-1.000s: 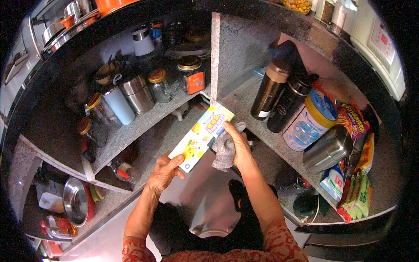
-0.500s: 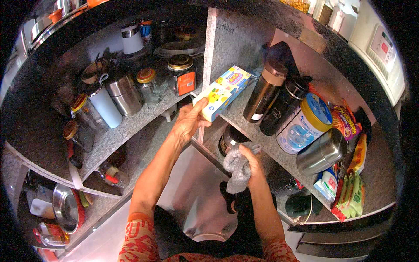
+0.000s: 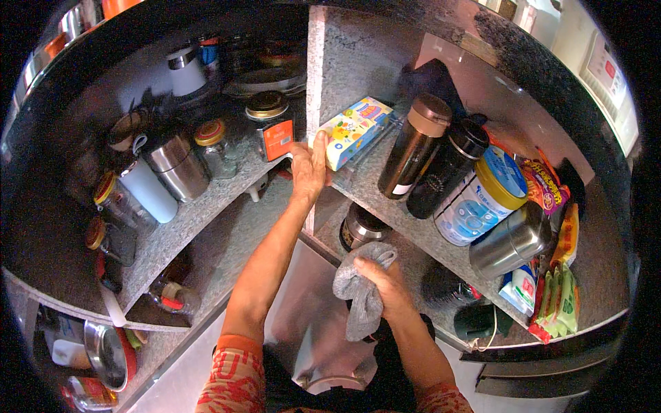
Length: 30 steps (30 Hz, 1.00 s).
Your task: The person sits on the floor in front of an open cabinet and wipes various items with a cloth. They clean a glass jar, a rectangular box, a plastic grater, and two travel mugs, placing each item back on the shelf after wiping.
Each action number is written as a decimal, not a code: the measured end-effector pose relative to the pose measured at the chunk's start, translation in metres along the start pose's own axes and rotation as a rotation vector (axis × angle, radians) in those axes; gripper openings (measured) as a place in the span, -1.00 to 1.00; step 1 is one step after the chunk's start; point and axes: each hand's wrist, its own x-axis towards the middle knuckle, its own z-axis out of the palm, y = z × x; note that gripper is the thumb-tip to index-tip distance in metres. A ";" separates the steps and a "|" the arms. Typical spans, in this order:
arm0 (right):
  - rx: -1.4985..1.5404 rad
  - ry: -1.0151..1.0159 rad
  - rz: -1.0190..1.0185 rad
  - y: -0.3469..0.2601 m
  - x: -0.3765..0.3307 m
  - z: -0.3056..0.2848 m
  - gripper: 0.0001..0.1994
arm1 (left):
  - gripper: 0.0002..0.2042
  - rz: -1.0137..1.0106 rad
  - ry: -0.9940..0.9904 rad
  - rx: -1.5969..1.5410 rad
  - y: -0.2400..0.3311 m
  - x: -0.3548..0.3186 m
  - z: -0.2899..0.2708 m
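My left hand (image 3: 308, 172) is at the front of the upper shelf, by the upright divider, its fingers stretched out against the near end of a yellow, white and blue cardboard box (image 3: 356, 133). The box lies lengthwise on the shelf, pointing inward beside the divider. Lower down, a crumpled grey cloth (image 3: 359, 296) is gripped in my right hand (image 3: 387, 283), in front of the lower shelf. Right of the box stand a brown-lidded dark flask (image 3: 415, 148) and a black flask (image 3: 447, 169). Just left of my left hand is a glass jar with an orange label (image 3: 268, 124).
Left shelf: a steel canister (image 3: 177, 167), a pale blue bottle (image 3: 149, 191) and several glass jars. Right shelf: a yellow-lidded tin (image 3: 480, 196), a steel container (image 3: 511, 241) and green snack packets (image 3: 556, 301). A dark-lidded jar (image 3: 363, 226) stands below. The granite divider (image 3: 315, 62) separates both sides.
The box has gone farther back onto the shelf. My left hand has loosened its grip around it and straightened its fingers against its end. The cloth has shifted slightly left and down.
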 end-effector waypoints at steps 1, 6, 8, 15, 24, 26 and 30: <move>-0.004 -0.006 0.011 0.002 0.000 0.000 -0.86 | -0.35 0.059 0.052 0.085 -0.008 0.004 0.002; -0.068 -0.066 0.015 0.009 -0.001 -0.006 -0.86 | -0.40 0.130 0.288 0.177 0.000 0.001 0.021; -0.049 -0.099 0.062 0.001 -0.007 -0.004 -0.87 | -0.45 0.175 0.364 0.184 -0.002 0.000 0.019; -0.029 0.073 0.039 0.005 -0.043 -0.037 -0.78 | -0.55 0.561 -0.046 0.168 0.030 -0.094 0.069; 0.011 0.137 0.029 0.003 -0.064 -0.062 -0.67 | -0.12 0.299 -0.243 0.018 0.026 -0.040 0.121; 0.065 0.116 0.036 0.000 -0.062 -0.065 -0.75 | -0.16 0.357 -0.229 0.030 0.024 -0.032 0.126; 0.116 0.152 -0.015 0.000 -0.054 -0.056 -0.72 | -0.31 0.404 -0.184 0.041 0.025 -0.034 0.129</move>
